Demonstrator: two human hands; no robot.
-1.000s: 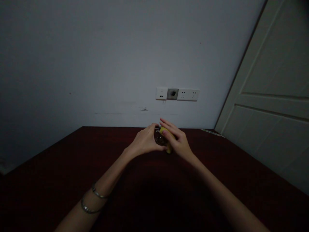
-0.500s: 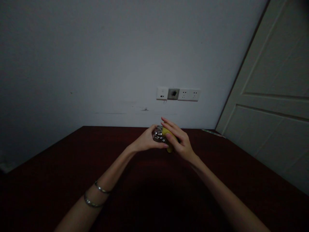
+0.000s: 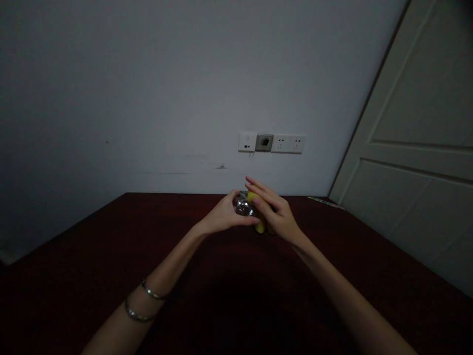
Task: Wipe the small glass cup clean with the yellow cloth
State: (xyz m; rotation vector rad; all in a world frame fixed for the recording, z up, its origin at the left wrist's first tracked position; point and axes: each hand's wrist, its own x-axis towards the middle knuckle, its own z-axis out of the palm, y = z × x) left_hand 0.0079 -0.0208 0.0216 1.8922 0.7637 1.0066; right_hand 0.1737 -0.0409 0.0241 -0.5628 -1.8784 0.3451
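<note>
My left hand point(image 3: 227, 212) curls around a shiny, rounded, cup-like vessel point(image 3: 244, 205), thumb below and fingers behind. Whether the vessel is glass or metal is hard to tell in the dim light. Against its right side lies a yellow, cloth-like piece point(image 3: 260, 226), pressed there by my right hand point(image 3: 275, 212). The right thumb and fingers lie over the yellow piece, with the upper fingers stretched out past it. Both hands are close together above the far part of the dark red table point(image 3: 177, 251), and they hide much of both things.
Behind the table's far edge rises a pale wall point(image 3: 166, 88) with a row of sockets and switches point(image 3: 271, 143). A panelled white door point(image 3: 410, 148) stands along the right. A thin flat strip point(image 3: 325, 202) lies at the far right corner.
The yellow piece has shifted slightly against the vessel, and more of its lower end shows. My right hand has turned a little; my left hand keeps its grip.
</note>
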